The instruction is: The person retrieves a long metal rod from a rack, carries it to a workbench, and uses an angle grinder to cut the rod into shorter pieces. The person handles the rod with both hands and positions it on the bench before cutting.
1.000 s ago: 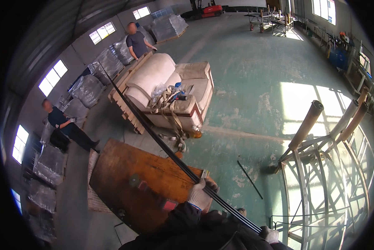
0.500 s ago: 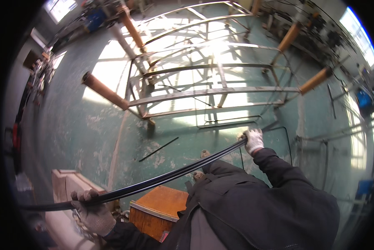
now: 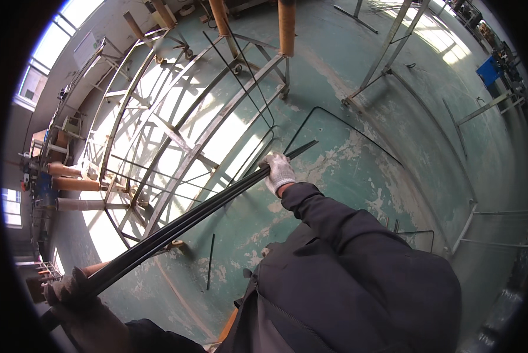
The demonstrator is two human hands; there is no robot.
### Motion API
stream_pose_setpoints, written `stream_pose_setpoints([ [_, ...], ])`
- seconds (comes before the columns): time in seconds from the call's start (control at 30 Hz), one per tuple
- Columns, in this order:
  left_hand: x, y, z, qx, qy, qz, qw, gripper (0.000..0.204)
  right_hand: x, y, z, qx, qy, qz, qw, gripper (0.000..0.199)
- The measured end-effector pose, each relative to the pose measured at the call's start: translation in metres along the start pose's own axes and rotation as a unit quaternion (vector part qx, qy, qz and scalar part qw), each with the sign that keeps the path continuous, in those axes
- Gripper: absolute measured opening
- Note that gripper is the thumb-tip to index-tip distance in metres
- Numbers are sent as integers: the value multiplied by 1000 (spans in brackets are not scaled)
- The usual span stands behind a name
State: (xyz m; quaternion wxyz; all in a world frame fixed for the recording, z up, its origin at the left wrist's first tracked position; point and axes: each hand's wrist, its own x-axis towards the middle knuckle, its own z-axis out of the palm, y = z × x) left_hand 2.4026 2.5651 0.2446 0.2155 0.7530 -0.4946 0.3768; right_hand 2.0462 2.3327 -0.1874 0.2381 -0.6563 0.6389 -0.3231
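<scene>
While the person looks down over a dark jacket (image 3: 346,276), both gloved hands are closed around a bundle of long black rods (image 3: 181,220) that runs diagonally across the view from lower left to upper centre. The left hand (image 3: 76,297), in a worn grey-brown glove, wraps the bundle near its lower end, close to the picture's lower left edge, fingers curled over the top. The right hand (image 3: 278,170), in a white knit glove, grips the bundle near its far end, with the arm stretched forward in a dark sleeve; just past this hand the rod tips (image 3: 304,147) stick out a short way above the floor. The bundle hangs in the air between the two hands, clear of the green painted floor (image 3: 358,147), whose paint is scuffed and flaked to pale patches. Beyond and to the left of the rods stands a large curved metal frame (image 3: 176,129) of grey tubes and cross braces, with sunlight falling through it in bright patches. Brown cardboard-coloured tubes (image 3: 79,183) are fitted on uprights at the frame's left side, and more stand at the top (image 3: 286,26). A thin bent black rod (image 3: 346,123) lies on the floor past the right hand, and a short dark rod (image 3: 210,262) lies on the floor below the bundle. Windows (image 3: 46,56) show at the upper left.
</scene>
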Motion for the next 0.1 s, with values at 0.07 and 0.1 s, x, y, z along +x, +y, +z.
stream_pose_setpoints([
  [0.07, 44, 49, -1, 175, 13, 199, 964, 36, 31, 19, -19, 30, 12, 49, 998, 20],
  [0.1, 55, 78, 9, 203, 29, 224, 953, 36, 47, 37, -36, 26, 19, 56, 998, 20],
])
